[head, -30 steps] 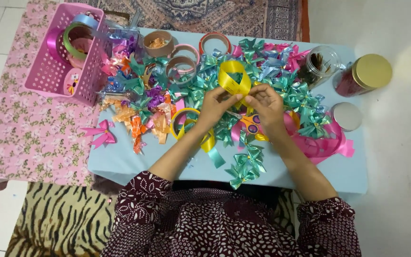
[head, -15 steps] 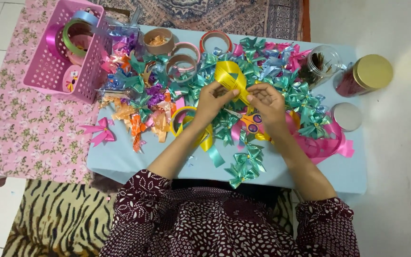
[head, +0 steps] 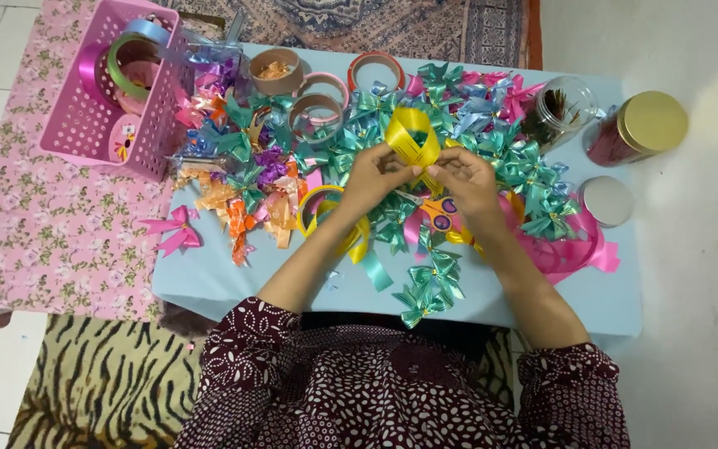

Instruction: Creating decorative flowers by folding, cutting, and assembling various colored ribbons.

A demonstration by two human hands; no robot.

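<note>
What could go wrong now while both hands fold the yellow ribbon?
The yellow ribbon loop is pinched only between the left hand and the right hand, so it may spring open. The open glass jar and the gold-lidded jar stand near the right elbow's side and might get knocked.

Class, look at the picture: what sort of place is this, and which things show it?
Probably a home craft corner: a low table heaped with ribbon bows, a pink basket of ribbon rolls, and rugs on a tiled floor.
</note>
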